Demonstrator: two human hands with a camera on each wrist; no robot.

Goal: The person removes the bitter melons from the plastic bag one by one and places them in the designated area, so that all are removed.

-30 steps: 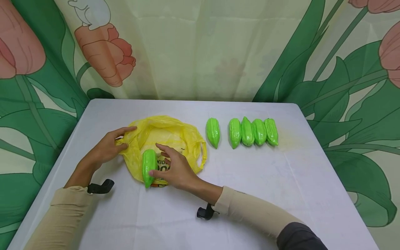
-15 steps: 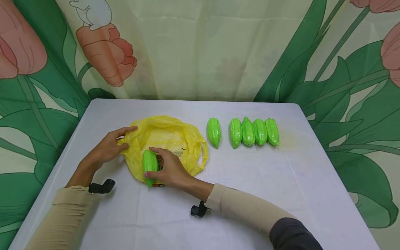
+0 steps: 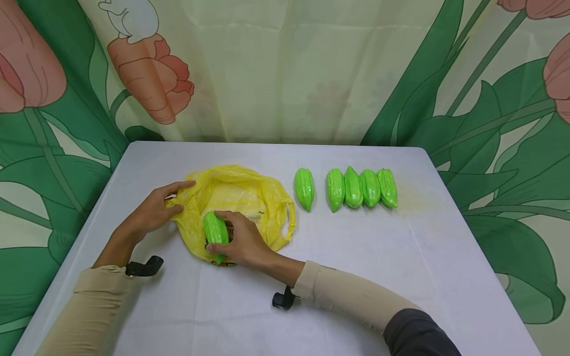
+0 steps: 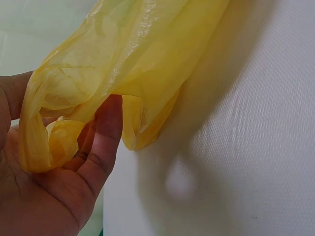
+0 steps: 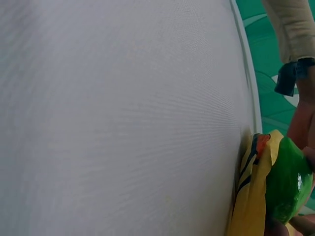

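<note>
A yellow plastic bag (image 3: 271, 198) lies spread on the table with its mouth facing up. My left hand (image 3: 153, 210) holds the bag's left edge; in the left wrist view a loop of the bag (image 4: 37, 132) lies between thumb and fingers. My right hand (image 3: 245, 242) grips a glossy green star fruit (image 3: 215, 227) over the near left part of the bag. The right wrist view shows that star fruit (image 5: 288, 182) against the bag's printed yellow side (image 5: 251, 201). Whether it touches the bag's bottom, I cannot tell.
Right of the bag lies a single green star fruit (image 3: 304, 189). Farther right, several more star fruits (image 3: 361, 188) stand in a close row. A white cloth covers the table (image 3: 356, 247); a printed curtain (image 3: 285, 74) hangs behind its far edge.
My right hand has moved slightly left and its fingers have come round the star fruit. The fruit has since shifted a little to the right and tilted. The left hand stays put.
</note>
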